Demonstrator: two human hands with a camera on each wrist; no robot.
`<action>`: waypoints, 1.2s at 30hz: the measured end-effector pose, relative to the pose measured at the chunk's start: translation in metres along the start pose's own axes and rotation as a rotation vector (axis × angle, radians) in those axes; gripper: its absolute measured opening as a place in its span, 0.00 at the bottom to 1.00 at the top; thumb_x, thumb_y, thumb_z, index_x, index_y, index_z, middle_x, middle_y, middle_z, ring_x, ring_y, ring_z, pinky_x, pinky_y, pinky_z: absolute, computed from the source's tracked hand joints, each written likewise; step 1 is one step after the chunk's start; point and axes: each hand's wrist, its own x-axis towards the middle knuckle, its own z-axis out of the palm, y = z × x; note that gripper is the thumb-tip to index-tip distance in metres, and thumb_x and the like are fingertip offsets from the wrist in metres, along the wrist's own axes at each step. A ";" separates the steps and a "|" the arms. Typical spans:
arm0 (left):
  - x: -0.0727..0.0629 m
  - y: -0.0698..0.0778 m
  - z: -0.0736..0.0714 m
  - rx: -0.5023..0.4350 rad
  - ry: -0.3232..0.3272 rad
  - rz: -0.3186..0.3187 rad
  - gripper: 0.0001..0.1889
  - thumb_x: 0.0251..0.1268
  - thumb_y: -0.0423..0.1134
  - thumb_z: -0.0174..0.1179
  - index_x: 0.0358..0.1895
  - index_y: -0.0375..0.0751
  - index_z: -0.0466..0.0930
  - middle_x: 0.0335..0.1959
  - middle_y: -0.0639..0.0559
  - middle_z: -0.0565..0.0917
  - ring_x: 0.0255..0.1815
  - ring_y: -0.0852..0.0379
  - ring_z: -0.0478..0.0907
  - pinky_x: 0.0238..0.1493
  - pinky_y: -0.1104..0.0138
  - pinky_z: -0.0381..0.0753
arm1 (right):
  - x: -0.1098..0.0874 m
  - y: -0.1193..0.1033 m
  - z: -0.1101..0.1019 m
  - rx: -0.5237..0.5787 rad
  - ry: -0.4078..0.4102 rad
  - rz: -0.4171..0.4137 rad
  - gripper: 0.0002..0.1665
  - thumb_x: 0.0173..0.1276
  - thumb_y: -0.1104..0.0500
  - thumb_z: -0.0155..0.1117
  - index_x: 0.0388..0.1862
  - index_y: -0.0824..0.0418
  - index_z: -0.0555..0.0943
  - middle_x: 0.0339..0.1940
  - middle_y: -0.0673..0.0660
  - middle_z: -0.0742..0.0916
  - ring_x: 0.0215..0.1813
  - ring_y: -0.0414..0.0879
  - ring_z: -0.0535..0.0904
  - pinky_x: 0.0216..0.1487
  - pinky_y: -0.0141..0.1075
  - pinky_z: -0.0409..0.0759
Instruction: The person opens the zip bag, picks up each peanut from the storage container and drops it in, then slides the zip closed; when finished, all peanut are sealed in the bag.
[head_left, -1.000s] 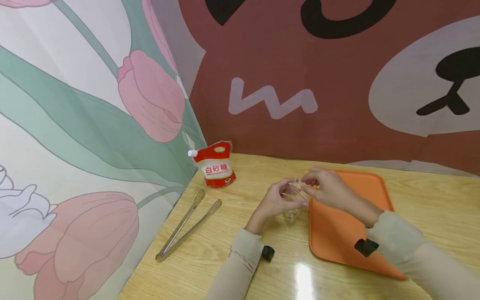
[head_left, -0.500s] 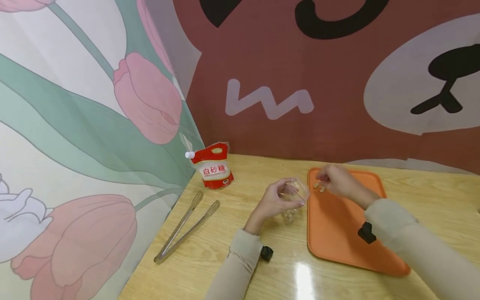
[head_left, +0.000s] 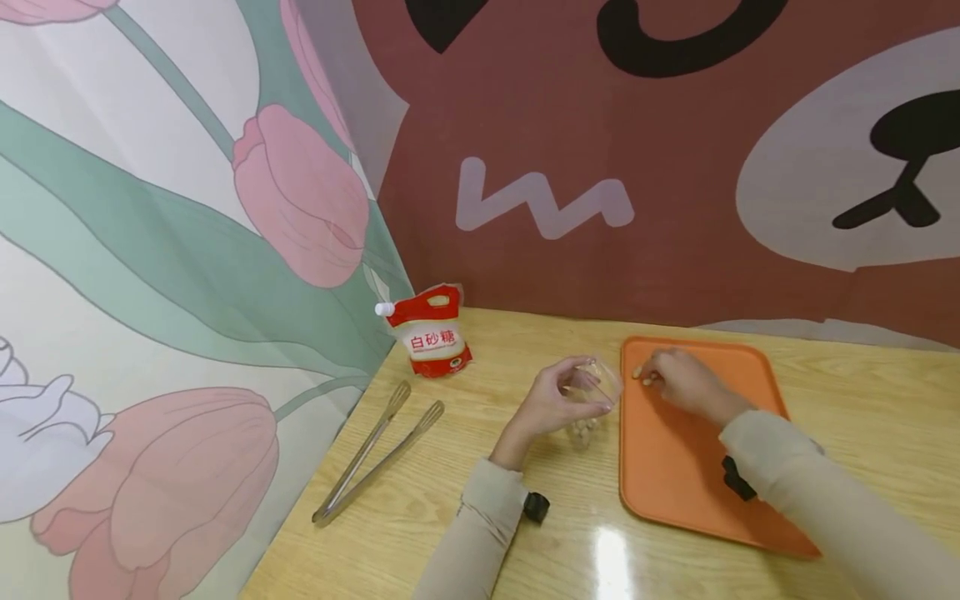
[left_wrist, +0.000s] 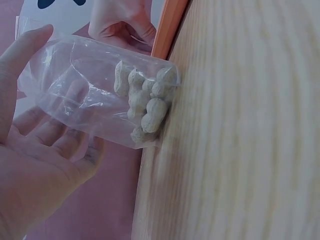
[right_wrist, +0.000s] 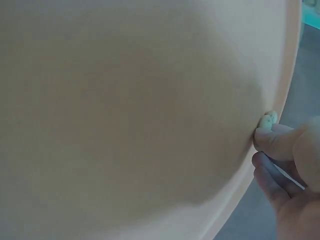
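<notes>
My left hand point(head_left: 553, 398) holds a clear plastic bag point(left_wrist: 80, 75) near its mouth, thumb on one side and fingers on the other. Several unshelled peanuts point(left_wrist: 147, 100) lie in the bottom of this bag, which stands on the table just left of the orange tray point(head_left: 690, 475). Over the tray's far left corner, my right hand point(head_left: 686, 382) pinches a peanut point(right_wrist: 266, 122) between thumb and finger, low at the tray surface. Another peanut point(head_left: 637, 372) lies right beside it, by the tray's rim.
Metal tongs point(head_left: 352, 479) lie spread on the left of the wooden table point(head_left: 555, 550). A red and white sugar pouch point(head_left: 433, 332) with a white cap stands at the back left. Printed cloth point(head_left: 525, 275) hangs behind the table.
My right hand has moved from the bag's mouth rightward over the tray, then down to its surface at the far left corner. The left hand and bag stay in place.
</notes>
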 end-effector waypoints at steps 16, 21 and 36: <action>0.001 -0.004 0.006 -0.002 -0.002 -0.009 0.35 0.56 0.34 0.74 0.69 0.43 0.71 0.42 0.57 0.82 0.46 0.63 0.79 0.46 0.65 0.82 | -0.008 0.006 0.005 0.015 0.054 0.040 0.06 0.63 0.75 0.66 0.38 0.71 0.87 0.33 0.60 0.85 0.38 0.58 0.82 0.37 0.48 0.83; 0.002 -0.007 0.007 0.003 -0.008 -0.013 0.36 0.56 0.35 0.74 0.69 0.42 0.71 0.43 0.54 0.84 0.47 0.61 0.80 0.48 0.58 0.82 | -0.009 0.000 -0.008 0.062 0.070 0.046 0.06 0.65 0.73 0.66 0.40 0.71 0.87 0.35 0.61 0.86 0.36 0.55 0.83 0.34 0.47 0.83; 0.002 -0.002 0.002 -0.025 -0.018 -0.019 0.36 0.57 0.30 0.72 0.70 0.38 0.69 0.49 0.35 0.82 0.53 0.38 0.78 0.49 0.57 0.82 | -0.002 -0.089 -0.061 0.088 0.220 -0.138 0.09 0.62 0.72 0.70 0.42 0.67 0.86 0.34 0.53 0.84 0.32 0.44 0.81 0.31 0.37 0.80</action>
